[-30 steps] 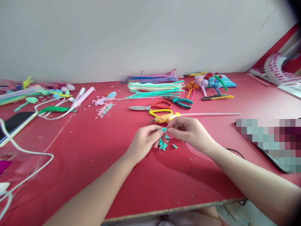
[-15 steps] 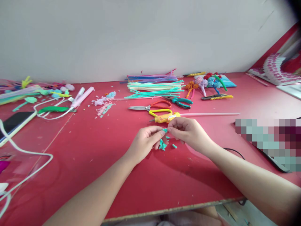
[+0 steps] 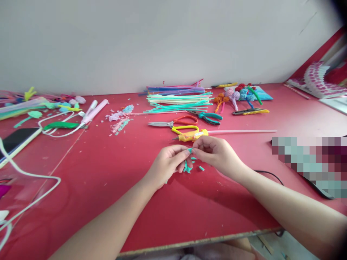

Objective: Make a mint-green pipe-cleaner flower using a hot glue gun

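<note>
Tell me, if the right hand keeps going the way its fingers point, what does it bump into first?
The right hand points leftward at the left hand. It would probably meet the left hand's fingertips first, just past the small teal piece pinched between both.

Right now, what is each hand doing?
Left hand: closed, pinching the teal piece.
Right hand: closed, pinching the same teal piece.

A red flat table (image 3: pixel 89 169) carries a stack of long pastel chenille stems (image 3: pixel 177 98) near the pale wall. In front lie orange-and-yellow-handled steel scissors (image 3: pixel 175 125), teal-handled pliers (image 3: pixel 210 117) and a yellow glue gun (image 3: pixel 189 135). A dark smartphone (image 3: pixel 15 141) and looping white cable (image 3: pixel 32 191) sit far left.
</note>
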